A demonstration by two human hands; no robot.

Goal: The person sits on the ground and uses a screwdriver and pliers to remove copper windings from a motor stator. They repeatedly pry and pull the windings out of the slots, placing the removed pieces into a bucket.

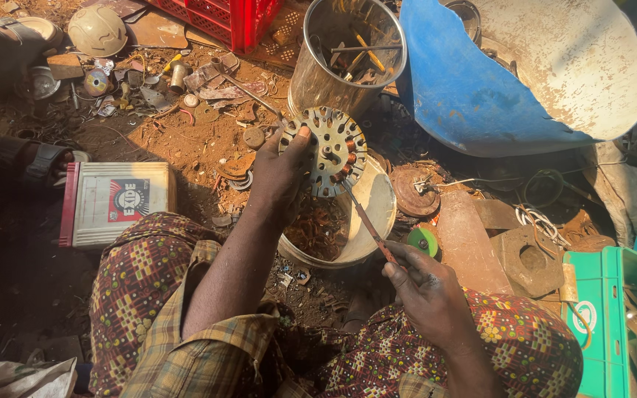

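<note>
My left hand (280, 171) grips a round slotted metal motor core (328, 151) by its left edge and holds it up facing me. Some copper winding shows in its lower right slots. My right hand (423, 284) holds a thin rusty blade (366, 221) whose tip pokes into the core's lower right slots. Below the core stands a white bucket (377, 203) with copper scraps inside. My knees in patterned cloth frame the bottom of the view.
A steel can of tools (318, 81) stands behind the core, a blue and white drum (481, 96) at the right. A battery (116, 203) lies left, a green crate (613, 317) right, a red crate (223, 18) at the back. Another person's sandalled feet (16, 158) are at far left.
</note>
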